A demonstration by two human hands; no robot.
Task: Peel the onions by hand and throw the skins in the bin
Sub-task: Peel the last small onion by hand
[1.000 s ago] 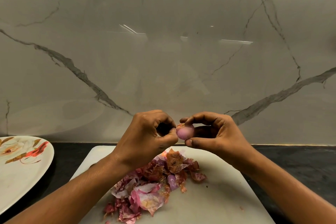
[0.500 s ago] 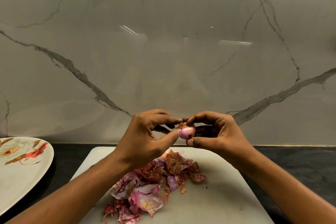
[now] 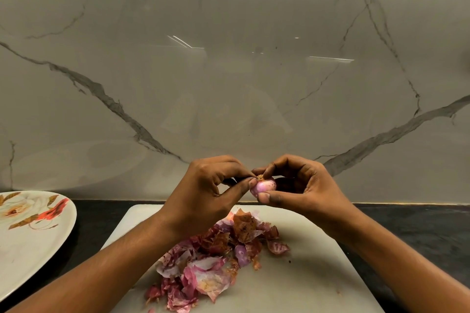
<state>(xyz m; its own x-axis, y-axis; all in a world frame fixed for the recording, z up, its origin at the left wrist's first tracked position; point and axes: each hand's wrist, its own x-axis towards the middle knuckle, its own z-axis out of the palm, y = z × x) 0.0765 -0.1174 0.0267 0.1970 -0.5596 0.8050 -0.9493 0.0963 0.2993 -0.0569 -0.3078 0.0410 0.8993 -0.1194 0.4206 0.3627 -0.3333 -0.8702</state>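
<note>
A small pink onion point(image 3: 264, 185) is held in the air above the white cutting board point(image 3: 312, 277). My right hand point(image 3: 302, 183) grips it between thumb and curled fingers. My left hand point(image 3: 211, 190) pinches at the brown root tip on the onion's top with thumb and forefinger. A heap of pink and brown onion skins point(image 3: 216, 259) lies on the board below the hands. No bin shows in the view.
A floral plate point(image 3: 28, 231) sits at the left on the dark countertop point(image 3: 417, 226). A marble wall point(image 3: 229, 71) rises right behind the board.
My left hand's thumb and forefinger have shifted from the onion's left side up to its root tip. The onion has turned slightly in my right hand.
</note>
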